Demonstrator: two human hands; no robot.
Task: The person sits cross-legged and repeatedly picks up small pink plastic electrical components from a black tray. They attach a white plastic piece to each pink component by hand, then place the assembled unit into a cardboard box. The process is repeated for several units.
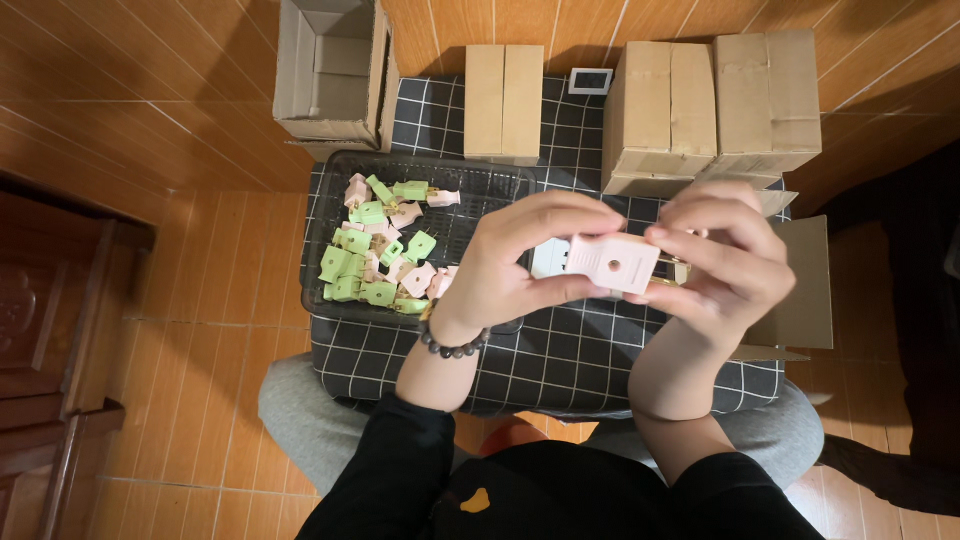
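Wood floor, checked cloth (560,350) over our lap. Our left hand (515,265) & right hand (725,255) both gripped a pink plug (612,262), held above the cloth. Tray (480,180) w/ green & pink plugs (385,245) sat left; boxes (710,105) behind.

The plug (612,262) is covered at both ends by the fingers of the left hand (510,262) and the right hand (725,258); its prongs are mostly hidden. Part of the tray (330,185) is masked by the left hand. The open box (330,70) is cut off by the top edge. The small white item (590,80) is too small to be identified.
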